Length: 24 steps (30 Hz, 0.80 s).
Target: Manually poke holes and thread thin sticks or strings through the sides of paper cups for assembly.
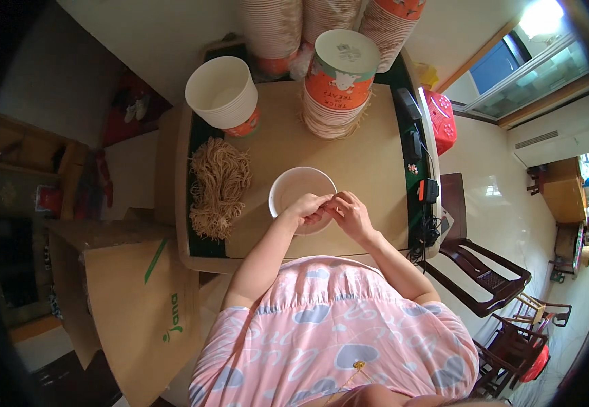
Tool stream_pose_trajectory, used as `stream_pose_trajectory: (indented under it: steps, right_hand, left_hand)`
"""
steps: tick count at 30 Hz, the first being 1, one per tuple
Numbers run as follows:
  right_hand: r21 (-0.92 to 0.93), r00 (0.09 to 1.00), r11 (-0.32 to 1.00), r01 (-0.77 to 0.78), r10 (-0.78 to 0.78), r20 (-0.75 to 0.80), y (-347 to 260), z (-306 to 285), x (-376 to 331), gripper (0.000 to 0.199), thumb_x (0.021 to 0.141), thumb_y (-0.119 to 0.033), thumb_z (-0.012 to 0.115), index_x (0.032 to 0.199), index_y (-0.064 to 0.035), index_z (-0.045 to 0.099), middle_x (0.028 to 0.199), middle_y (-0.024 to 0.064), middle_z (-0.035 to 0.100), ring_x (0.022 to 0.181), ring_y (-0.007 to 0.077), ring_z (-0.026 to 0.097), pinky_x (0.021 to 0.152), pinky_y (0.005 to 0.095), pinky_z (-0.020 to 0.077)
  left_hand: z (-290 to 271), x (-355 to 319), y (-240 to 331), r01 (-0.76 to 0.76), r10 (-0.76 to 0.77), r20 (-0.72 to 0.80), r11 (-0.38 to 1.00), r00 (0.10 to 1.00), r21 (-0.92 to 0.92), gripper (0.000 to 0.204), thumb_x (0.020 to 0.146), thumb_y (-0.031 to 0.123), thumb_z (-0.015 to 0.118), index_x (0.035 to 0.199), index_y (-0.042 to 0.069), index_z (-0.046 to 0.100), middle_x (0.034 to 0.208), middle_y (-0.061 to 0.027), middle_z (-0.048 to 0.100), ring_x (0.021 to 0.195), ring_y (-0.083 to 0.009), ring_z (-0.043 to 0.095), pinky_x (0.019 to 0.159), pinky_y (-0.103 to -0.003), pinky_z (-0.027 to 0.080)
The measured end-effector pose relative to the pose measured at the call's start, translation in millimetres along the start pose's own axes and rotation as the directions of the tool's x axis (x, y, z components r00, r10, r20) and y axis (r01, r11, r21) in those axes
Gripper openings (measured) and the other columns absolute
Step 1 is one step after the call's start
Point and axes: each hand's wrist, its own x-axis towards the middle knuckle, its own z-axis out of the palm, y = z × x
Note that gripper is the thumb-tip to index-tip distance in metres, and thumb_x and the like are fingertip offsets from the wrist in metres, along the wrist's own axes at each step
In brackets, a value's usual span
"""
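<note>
A round white paper bucket [289, 186] stands mouth up on the brown board in front of me. My left hand [308, 208] and my right hand [350, 217] meet over its near right rim, fingertips pinched together. Whatever is between the fingers is too small or hidden to make out. To the left lies a heap of tan twine cords [218, 186]. Beyond it stands a stack of open white buckets [221, 88] with orange printed sides. An upside-down stack of orange and green printed buckets [340, 85] is at the far middle, with tan cords around its base.
Tall nested bucket stacks [272, 27] line the table's far edge. Black power adapters and cables [429, 191] run along the right edge. A cardboard box [128, 292] sits at the left, a dark wooden chair [481, 271] at the right. Behind the right edge is a red plastic stool [440, 121].
</note>
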Motion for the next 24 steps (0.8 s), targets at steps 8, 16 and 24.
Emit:
stream_pose_trajectory:
  steps: [8, 16, 24]
  right_hand:
    - [0.182, 0.974, 0.960, -0.214, 0.223, -0.033, 1, 2, -11, 0.007, 0.077, -0.006, 0.065, 0.084, -0.0045, 0.062, 0.085, 0.0098, 0.057, 0.075, 0.0256, 0.058, 0.063, 0.0340, 0.0487]
    - [0.501, 0.780, 0.651, -0.570, 0.621, 0.081, 20, 14, -20, 0.014, 0.085, -0.015, 0.063, 0.085, -0.0011, 0.061, 0.069, -0.0004, 0.058, 0.062, 0.0067, 0.051, 0.055, 0.0211, 0.0405]
    - [0.580, 0.695, 0.498, -0.644, 0.698, 0.173, 18, 16, -19, 0.016, 0.087, -0.018, 0.061, 0.085, -0.0027, 0.062, 0.067, -0.0024, 0.056, 0.061, 0.0047, 0.048, 0.054, 0.0193, 0.0373]
  left_hand:
    - [14, -13, -2, -0.242, 0.241, -0.157, 0.970, 0.958, 0.011, 0.011, 0.086, 0.015, 0.059, 0.084, 0.005, 0.064, 0.060, 0.0048, 0.051, 0.047, -0.0036, 0.043, 0.042, -0.019, 0.033]
    - [39, -25, -15, -0.485, 0.888, -0.065, 0.309, 0.456, 0.818, 0.005, 0.075, 0.008, 0.065, 0.077, 0.010, 0.060, 0.074, -0.0074, 0.057, 0.064, -0.0230, 0.060, 0.054, -0.033, 0.048]
    - [42, -37, -15, -0.314, 0.928, 0.219, -0.120, 0.302, 0.942, 0.007, 0.075, 0.012, 0.065, 0.076, 0.010, 0.059, 0.069, -0.0059, 0.052, 0.060, -0.0264, 0.058, 0.051, -0.038, 0.047]
